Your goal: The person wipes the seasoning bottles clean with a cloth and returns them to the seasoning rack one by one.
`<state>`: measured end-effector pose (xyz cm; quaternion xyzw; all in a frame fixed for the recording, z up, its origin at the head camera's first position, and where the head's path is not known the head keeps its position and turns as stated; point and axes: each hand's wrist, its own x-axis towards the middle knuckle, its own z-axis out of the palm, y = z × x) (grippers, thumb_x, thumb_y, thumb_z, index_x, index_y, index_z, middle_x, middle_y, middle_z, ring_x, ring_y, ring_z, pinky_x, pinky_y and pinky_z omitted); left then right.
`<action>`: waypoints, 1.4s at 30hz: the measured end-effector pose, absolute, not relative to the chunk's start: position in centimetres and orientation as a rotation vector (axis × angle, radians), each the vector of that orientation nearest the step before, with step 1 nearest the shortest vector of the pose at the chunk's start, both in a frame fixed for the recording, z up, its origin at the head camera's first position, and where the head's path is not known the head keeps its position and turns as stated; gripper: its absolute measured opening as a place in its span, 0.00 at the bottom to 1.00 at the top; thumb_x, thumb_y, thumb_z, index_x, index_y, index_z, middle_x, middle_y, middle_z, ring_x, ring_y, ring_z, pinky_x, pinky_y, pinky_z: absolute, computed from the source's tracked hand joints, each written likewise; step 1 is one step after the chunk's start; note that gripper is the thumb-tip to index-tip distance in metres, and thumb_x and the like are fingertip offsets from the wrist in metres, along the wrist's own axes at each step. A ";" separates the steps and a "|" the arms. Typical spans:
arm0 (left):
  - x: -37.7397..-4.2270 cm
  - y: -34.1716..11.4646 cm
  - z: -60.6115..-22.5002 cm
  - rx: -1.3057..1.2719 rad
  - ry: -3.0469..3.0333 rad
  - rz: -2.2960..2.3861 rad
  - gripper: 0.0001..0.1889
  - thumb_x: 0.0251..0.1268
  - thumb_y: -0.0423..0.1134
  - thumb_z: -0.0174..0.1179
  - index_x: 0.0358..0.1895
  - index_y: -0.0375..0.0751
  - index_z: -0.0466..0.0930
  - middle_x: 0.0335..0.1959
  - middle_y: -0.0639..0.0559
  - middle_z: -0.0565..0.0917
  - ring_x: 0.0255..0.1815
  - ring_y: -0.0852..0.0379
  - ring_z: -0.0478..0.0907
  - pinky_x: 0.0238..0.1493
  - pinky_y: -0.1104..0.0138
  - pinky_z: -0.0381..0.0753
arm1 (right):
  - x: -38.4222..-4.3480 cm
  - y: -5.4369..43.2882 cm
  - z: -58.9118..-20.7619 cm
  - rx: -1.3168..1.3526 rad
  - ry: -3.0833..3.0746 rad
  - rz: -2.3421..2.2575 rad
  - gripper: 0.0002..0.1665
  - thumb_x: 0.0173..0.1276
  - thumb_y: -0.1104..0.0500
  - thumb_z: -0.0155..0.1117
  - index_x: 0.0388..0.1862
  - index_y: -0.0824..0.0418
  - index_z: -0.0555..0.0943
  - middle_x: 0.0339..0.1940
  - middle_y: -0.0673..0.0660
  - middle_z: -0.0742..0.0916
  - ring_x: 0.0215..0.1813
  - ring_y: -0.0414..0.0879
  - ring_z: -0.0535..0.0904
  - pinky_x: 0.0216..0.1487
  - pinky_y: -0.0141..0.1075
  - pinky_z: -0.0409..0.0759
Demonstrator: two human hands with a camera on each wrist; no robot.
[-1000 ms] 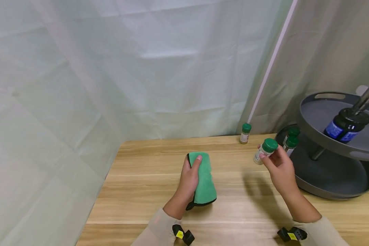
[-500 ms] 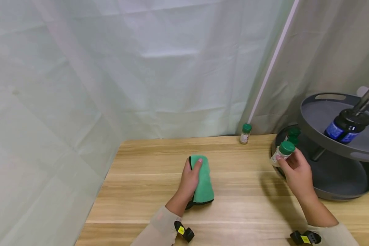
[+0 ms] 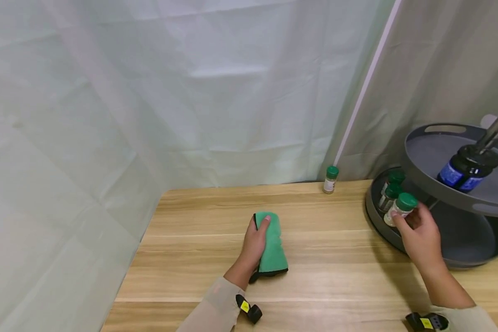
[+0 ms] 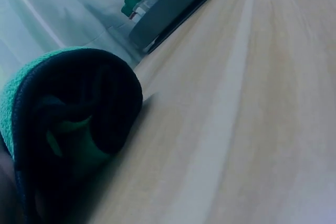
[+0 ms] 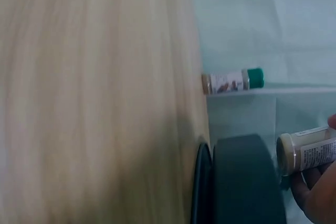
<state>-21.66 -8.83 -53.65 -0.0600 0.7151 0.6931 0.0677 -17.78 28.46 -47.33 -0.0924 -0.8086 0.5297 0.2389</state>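
In the head view, my left hand (image 3: 254, 243) grips a folded green cloth (image 3: 274, 246) with black edging, low over the table. The left wrist view shows the cloth's rolled end (image 4: 79, 108) close to the wood. My right hand (image 3: 423, 235) pinches a green-capped spice jar (image 3: 400, 208) at the left side of the lower tray (image 3: 460, 230). Seen from the right wrist, that jar (image 5: 310, 150) is above the tray wall (image 5: 247, 182). Two more green-capped jars, a nearer one (image 3: 389, 197) and a farther one (image 3: 395, 179), stand in the lower tray beside it.
Another green-capped jar (image 3: 330, 180) stands at the table's back edge by the curtain (image 3: 253, 115). The upper tray (image 3: 423, 161) overhangs the lower one and bears a dark bottle with a blue label (image 3: 466, 170). Wooden tabletop (image 3: 191, 258) extends left of the trays.
My right hand has carried the spice jar rightward, from over the table to over the lower tray. My left hand and the cloth have lowered slightly.
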 end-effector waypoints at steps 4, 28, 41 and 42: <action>-21.5 -8.8 -53.7 -0.188 2.237 2.047 0.32 0.68 0.72 0.51 0.62 0.53 0.68 0.44 0.47 0.76 0.43 0.53 0.78 0.48 0.62 0.78 | -17.7 29.8 -47.7 -0.297 -2.287 1.400 0.27 0.72 0.59 0.64 0.68 0.57 0.71 0.40 0.24 0.75 0.45 0.15 0.72 0.44 0.11 0.71; -21.3 -8.7 -53.5 -0.181 2.287 2.016 0.30 0.68 0.72 0.51 0.58 0.52 0.69 0.41 0.48 0.77 0.40 0.53 0.79 0.45 0.62 0.79 | -16.8 32.3 -48.5 -0.301 -2.625 1.154 0.34 0.72 0.51 0.63 0.67 0.71 0.66 0.54 0.78 0.82 0.37 0.10 0.62 0.33 0.12 0.66; -21.4 -8.7 -53.6 -0.182 2.298 2.002 0.30 0.69 0.71 0.50 0.59 0.52 0.69 0.41 0.48 0.77 0.41 0.54 0.78 0.46 0.62 0.78 | -17.7 32.0 -48.2 -0.250 -2.757 1.103 0.37 0.76 0.50 0.58 0.68 0.77 0.63 0.59 0.83 0.76 0.58 0.78 0.74 0.52 0.63 0.72; -21.4 -8.7 -53.6 -0.183 2.300 2.003 0.30 0.69 0.71 0.50 0.59 0.52 0.69 0.41 0.48 0.77 0.41 0.54 0.78 0.47 0.62 0.78 | -17.9 31.9 -48.1 -0.246 -2.763 1.104 0.37 0.76 0.50 0.58 0.68 0.77 0.63 0.60 0.84 0.76 0.58 0.78 0.73 0.53 0.65 0.71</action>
